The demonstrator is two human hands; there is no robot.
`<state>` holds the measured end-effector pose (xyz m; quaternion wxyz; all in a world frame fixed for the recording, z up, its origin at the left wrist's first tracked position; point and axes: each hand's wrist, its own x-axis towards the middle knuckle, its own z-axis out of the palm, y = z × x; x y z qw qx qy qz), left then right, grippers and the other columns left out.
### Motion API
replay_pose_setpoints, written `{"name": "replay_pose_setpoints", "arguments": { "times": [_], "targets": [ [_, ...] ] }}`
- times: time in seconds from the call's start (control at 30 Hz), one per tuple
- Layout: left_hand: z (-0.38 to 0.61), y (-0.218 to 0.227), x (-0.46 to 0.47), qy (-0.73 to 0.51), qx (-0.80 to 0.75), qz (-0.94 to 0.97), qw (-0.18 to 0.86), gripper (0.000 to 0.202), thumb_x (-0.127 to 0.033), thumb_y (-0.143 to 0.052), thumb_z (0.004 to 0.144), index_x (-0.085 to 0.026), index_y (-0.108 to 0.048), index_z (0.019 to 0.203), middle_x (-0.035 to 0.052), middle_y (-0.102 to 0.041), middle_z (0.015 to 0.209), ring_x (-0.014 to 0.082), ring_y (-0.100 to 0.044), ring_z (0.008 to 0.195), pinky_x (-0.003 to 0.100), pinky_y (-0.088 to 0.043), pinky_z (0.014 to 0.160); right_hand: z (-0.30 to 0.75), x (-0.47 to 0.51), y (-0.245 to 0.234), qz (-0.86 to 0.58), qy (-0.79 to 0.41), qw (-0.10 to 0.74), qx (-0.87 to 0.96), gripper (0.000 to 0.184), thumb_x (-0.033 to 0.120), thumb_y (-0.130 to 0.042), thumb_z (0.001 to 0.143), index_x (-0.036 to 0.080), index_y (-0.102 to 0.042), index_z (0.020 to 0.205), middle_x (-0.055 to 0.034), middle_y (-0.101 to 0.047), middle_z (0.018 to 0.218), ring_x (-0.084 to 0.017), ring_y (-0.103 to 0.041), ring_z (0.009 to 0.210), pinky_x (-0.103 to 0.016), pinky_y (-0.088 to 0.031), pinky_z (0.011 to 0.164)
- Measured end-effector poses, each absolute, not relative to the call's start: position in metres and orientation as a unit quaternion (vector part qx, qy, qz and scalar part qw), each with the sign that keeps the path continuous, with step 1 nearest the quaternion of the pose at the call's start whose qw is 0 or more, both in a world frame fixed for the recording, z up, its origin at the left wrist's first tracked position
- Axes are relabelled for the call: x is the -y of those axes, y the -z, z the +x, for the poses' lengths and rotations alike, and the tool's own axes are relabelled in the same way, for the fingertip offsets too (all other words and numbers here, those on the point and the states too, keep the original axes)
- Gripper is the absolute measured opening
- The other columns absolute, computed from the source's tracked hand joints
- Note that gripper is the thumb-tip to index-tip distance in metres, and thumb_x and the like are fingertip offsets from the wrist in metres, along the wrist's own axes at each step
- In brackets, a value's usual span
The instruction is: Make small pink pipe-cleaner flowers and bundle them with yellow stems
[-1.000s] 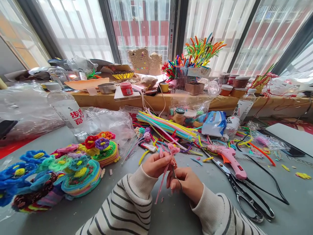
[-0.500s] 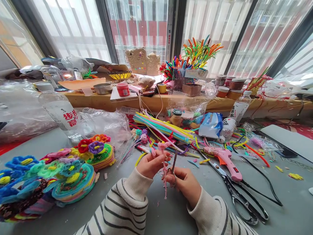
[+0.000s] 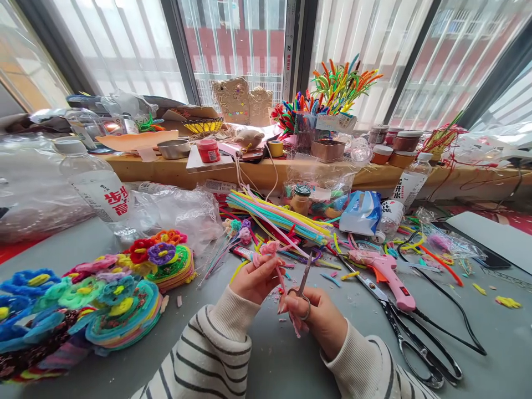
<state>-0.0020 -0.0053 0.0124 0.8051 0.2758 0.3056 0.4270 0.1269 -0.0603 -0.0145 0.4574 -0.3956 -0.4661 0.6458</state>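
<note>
Near the middle of the table, my left hand (image 3: 254, 282) is closed around a pink pipe-cleaner flower (image 3: 269, 247), whose curled head shows above the fingers. Its pink stem slants down to my right hand (image 3: 326, 318), where the fingertips pinch the lower part. Small metal scissors (image 3: 306, 272) are also in my right hand, blades pointing up and away from the stem. A finger loop shows by the right thumb. The stem's loose end hangs below the right fingers. Part of the flower is hidden in the left palm.
Finished fuzzy flowers (image 3: 162, 252) stand at left beside a bottle (image 3: 100, 191). Pipe cleaners (image 3: 278, 216) lie in a bundle ahead. At right are a pink glue gun (image 3: 388, 271) with its cord and large black-handled scissors (image 3: 409, 332). Scraps litter the table.
My right hand has moved slightly right and down, drawing the stem's lower part with it, so the stem now slants. The small scissors tilt further right. My left hand keeps its hold.
</note>
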Motion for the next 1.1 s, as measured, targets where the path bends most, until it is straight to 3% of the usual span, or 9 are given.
{"name": "replay_pose_setpoints", "arguments": {
  "times": [0.1,0.2,0.27,0.37,0.6,1.1],
  "targets": [
    [-0.003,-0.014,0.004,-0.440,-0.323,0.250,0.800,0.020,-0.022,-0.074,0.041,-0.013,-0.061,0.054,-0.0025,-0.059,0.053,0.0067,-0.055,0.053,0.017,-0.044,0.052,0.126,0.062,0.013,-0.370,-0.623,0.442,0.529,0.044,0.054,-0.050,0.065,0.012,-0.059,0.061,0.0012,-0.045,0.048,-0.005,-0.036,0.039,-0.018,-0.026,0.037],
    [-0.006,-0.014,0.002,-0.450,-0.325,0.225,0.801,0.021,-0.022,-0.074,0.040,-0.013,-0.061,0.054,-0.0031,-0.058,0.051,0.0064,-0.054,0.052,0.017,-0.044,0.052,0.122,0.065,0.011,-0.336,-0.555,0.430,0.628,0.057,0.064,-0.035,0.068,0.013,-0.055,0.055,-0.0020,-0.049,0.056,-0.009,-0.043,0.050,-0.022,-0.035,0.050],
    [-0.007,-0.013,0.000,-0.448,-0.315,0.219,0.807,0.019,-0.021,-0.073,0.043,-0.013,-0.061,0.056,-0.0031,-0.058,0.052,0.0061,-0.054,0.052,0.017,-0.043,0.052,0.120,0.067,0.009,-0.339,-0.508,0.414,0.675,0.064,0.069,-0.024,0.067,0.013,-0.055,0.061,-0.0026,-0.048,0.058,-0.011,-0.044,0.056,-0.024,-0.035,0.057],
    [-0.007,-0.010,-0.002,-0.439,-0.315,0.216,0.813,0.018,-0.019,-0.072,0.045,-0.013,-0.059,0.055,-0.0029,-0.057,0.052,0.0059,-0.053,0.051,0.017,-0.041,0.050,0.118,0.071,0.008,-0.352,-0.459,0.379,0.722,0.071,0.072,-0.015,0.065,0.014,-0.056,0.067,-0.0022,-0.046,0.062,-0.011,-0.042,0.058,-0.023,-0.034,0.055],
    [-0.003,-0.007,0.000,-0.431,-0.346,0.238,0.798,0.021,-0.021,-0.073,0.042,-0.012,-0.059,0.054,-0.0022,-0.055,0.053,0.0053,-0.050,0.051,0.018,-0.038,0.050,0.120,0.074,0.015,-0.366,-0.437,0.341,0.748,0.074,0.074,-0.013,0.062,0.013,-0.055,0.061,-0.0020,-0.046,0.059,-0.011,-0.041,0.054,-0.022,-0.032,0.052],
    [-0.001,-0.009,0.002,-0.464,-0.366,0.241,0.770,0.020,-0.021,-0.073,0.044,-0.014,-0.059,0.056,-0.0035,-0.054,0.052,0.0043,-0.049,0.050,0.016,-0.038,0.048,0.122,0.071,0.012,-0.451,-0.464,0.326,0.689,0.064,0.074,-0.029,0.059,0.015,-0.048,0.044,-0.0003,-0.042,0.043,-0.010,-0.037,0.045,-0.023,-0.029,0.046]
  ]
}}
